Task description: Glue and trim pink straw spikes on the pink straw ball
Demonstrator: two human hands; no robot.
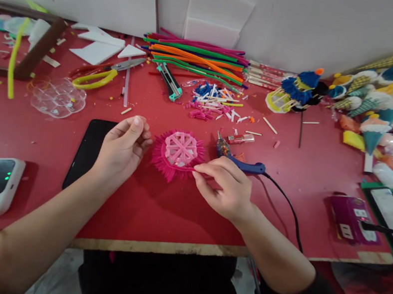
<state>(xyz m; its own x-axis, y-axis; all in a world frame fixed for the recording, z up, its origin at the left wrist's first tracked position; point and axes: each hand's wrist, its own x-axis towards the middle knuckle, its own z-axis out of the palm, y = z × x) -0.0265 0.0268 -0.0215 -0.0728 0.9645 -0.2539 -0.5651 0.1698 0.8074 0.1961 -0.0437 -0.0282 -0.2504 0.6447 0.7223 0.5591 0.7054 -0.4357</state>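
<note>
A round pink craft piece (181, 149) with a fringed magenta rim and pale pink spoke-like strips lies on the red table between my hands. My right hand (225, 186) pinches a magenta pipe cleaner (182, 168) at the piece's near right edge, thumb against forefinger. Left of the piece, my left hand (126, 147) is raised with its fingers curled and its thumb pressed on them; whether anything tiny is in it cannot be seen. Just beyond my right hand lies a blue-handled glue gun (249, 167), its front partly hidden by the hand.
A black phone (82, 157) lies beneath my left hand. Scissors (96, 77), a utility knife (169, 80), pipe cleaners (197, 58) and cut scraps (214, 98) lie behind. Far right are a purple power socket (351, 219) and finished crafts (370, 96). The gun's cord (288, 209) crosses rightward.
</note>
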